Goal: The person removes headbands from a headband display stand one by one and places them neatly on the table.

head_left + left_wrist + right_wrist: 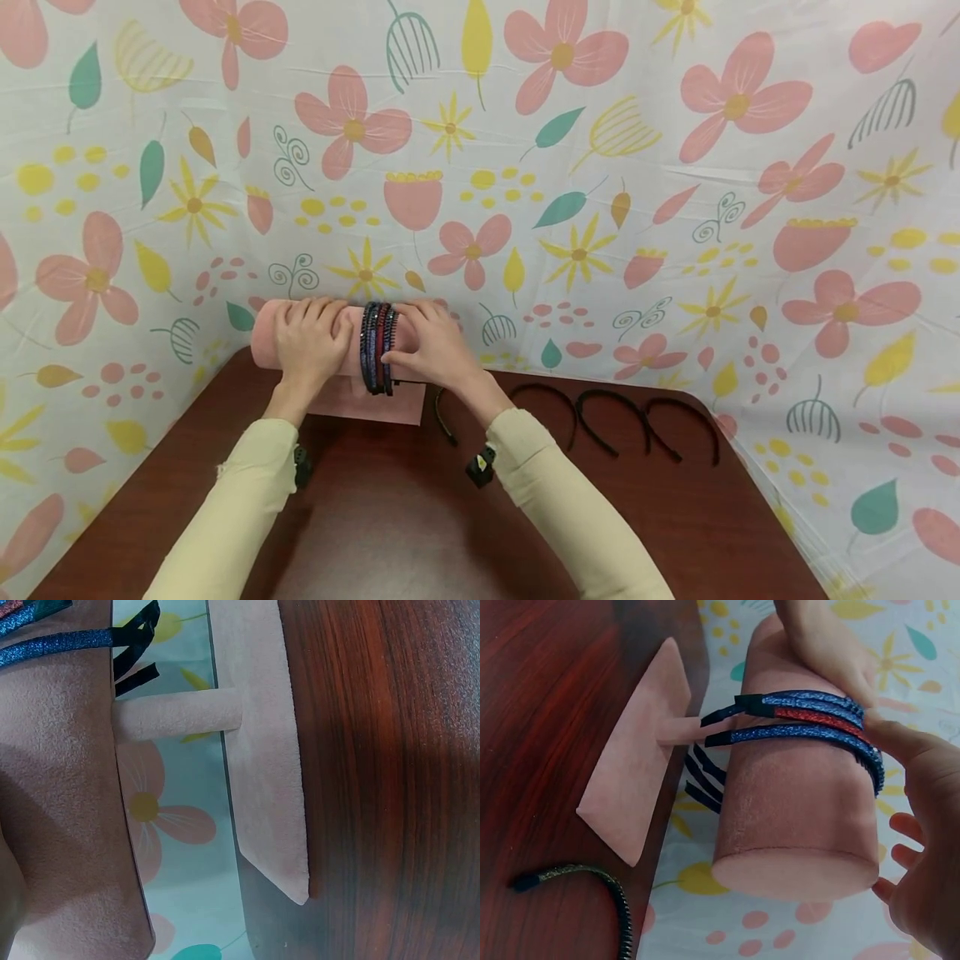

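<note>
A pink plush headband stand [348, 367], a padded roll on a post and flat base, stands at the back left of the table. My left hand [309, 337] grips the roll's left part, fingers curled over its top. Several glittery headbands circle the roll side by side, among them a blue headband [802, 735] and a red headband [810, 715]. My right hand [438, 346] holds the headbands' right side, thumb at the front and fingers over the top. In the left wrist view, the stand's base [266, 750] and a blue headband end [67, 646] show.
On the dark wood table [390, 500], a black headband [682, 408] lies at the right end of a row of several. A dark, gold-flecked headband [592, 871] lies near the stand's base. A flower-printed cloth [570, 167] hangs right behind the stand.
</note>
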Tool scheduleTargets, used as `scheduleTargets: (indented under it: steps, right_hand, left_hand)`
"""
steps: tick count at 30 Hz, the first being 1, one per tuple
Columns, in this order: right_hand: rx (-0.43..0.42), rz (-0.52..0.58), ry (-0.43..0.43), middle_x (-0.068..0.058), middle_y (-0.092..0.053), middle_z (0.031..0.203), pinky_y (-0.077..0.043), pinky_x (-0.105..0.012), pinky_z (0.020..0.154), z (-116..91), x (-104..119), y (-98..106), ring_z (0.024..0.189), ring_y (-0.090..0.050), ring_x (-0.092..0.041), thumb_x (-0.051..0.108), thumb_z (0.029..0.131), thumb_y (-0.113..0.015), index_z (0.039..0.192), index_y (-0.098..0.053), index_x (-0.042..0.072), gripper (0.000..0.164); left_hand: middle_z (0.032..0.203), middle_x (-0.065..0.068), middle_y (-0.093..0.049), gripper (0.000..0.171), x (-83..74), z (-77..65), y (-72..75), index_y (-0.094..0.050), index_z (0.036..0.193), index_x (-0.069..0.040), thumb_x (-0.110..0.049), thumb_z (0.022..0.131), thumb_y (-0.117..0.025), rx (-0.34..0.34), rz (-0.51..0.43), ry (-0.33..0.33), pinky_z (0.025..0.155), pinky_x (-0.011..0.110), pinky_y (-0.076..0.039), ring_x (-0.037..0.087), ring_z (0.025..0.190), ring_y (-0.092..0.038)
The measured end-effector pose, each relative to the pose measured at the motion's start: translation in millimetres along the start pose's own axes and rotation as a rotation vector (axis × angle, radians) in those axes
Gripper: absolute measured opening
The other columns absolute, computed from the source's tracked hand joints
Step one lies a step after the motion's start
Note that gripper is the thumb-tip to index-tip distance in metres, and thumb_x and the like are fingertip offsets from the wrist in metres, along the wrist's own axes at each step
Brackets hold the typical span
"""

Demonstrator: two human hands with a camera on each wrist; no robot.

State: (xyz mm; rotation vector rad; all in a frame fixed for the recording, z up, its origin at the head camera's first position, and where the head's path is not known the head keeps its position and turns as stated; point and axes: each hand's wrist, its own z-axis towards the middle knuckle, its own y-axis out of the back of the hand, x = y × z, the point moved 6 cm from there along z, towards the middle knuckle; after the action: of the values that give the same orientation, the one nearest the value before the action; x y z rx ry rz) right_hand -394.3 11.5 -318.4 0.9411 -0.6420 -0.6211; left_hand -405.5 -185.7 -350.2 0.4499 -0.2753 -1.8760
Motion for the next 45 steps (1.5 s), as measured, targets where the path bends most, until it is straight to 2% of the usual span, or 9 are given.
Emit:
scheduleTargets:
  steps: [4, 10, 21, 30, 34, 45]
  right_hand:
    - [0.061, -0.048, -0.014, -0.007, -0.037, 0.158, -0.029, -0.052, 0.119, 7, 2, -8, 0.148, -0.031, -0.027, 0.056, 0.081, -0.075, 0.153, -0.037, 0.019, 0.090]
    - [0.127, -0.122, -0.073, 0.001, -0.027, 0.164, -0.022, -0.055, 0.121, 13, 0, -17, 0.153, -0.022, -0.026, 0.060, 0.077, -0.076, 0.157, -0.028, 0.024, 0.101]
    - [0.181, -0.182, -0.082, 0.004, -0.019, 0.167, -0.016, -0.057, 0.122, 16, -1, -30, 0.154, -0.017, -0.026, 0.063, 0.071, -0.080, 0.159, -0.020, 0.024, 0.114]
    - [0.125, -0.186, -0.040, 0.000, -0.037, 0.157, -0.023, -0.056, 0.120, 15, -9, -27, 0.151, -0.026, -0.028, 0.060, 0.067, -0.084, 0.154, -0.029, 0.018, 0.111]
    - [0.105, -0.170, -0.016, -0.002, -0.038, 0.155, -0.024, -0.058, 0.119, 11, -13, -24, 0.150, -0.027, -0.030, 0.059, 0.069, -0.083, 0.153, -0.030, 0.017, 0.108]
    - [0.075, -0.130, 0.015, -0.005, -0.037, 0.156, -0.030, -0.053, 0.117, -1, -27, -16, 0.147, -0.034, -0.026, 0.061, 0.072, -0.079, 0.151, -0.033, 0.015, 0.103]
  left_hand:
    - [0.106, 0.012, -0.073, 0.039, 0.0, 0.0, -0.5, -0.075, 0.105, -0.010, -0.036, 0.095, -0.048, 0.000, 0.000, -0.004, 0.102, 0.055, -0.037, 0.034, 0.104, -0.063]
    - [0.106, 0.011, -0.073, 0.039, 0.6, 0.3, -2.7, -0.075, 0.105, -0.011, -0.037, 0.096, -0.048, 0.002, 0.005, -0.011, 0.102, 0.054, -0.037, 0.034, 0.105, -0.063]
    - [0.107, 0.012, -0.073, 0.041, 1.7, -0.6, 0.0, -0.075, 0.107, -0.011, -0.037, 0.098, -0.045, 0.022, 0.013, -0.011, 0.102, 0.055, -0.037, 0.035, 0.105, -0.063]
    - [0.106, 0.011, -0.073, 0.039, 0.4, 0.4, 0.6, -0.075, 0.106, -0.010, -0.035, 0.096, -0.047, 0.005, -0.004, -0.015, 0.101, 0.055, -0.038, 0.035, 0.104, -0.063]
    - [0.106, 0.012, -0.073, 0.039, -0.3, 0.9, 0.3, -0.075, 0.106, -0.010, -0.034, 0.096, -0.047, 0.007, -0.010, -0.013, 0.102, 0.056, -0.037, 0.035, 0.105, -0.063]
    - [0.106, 0.011, -0.073, 0.040, 1.6, -0.2, -2.3, -0.075, 0.105, -0.012, -0.038, 0.096, -0.048, 0.000, -0.018, -0.004, 0.103, 0.055, -0.036, 0.034, 0.105, -0.062]
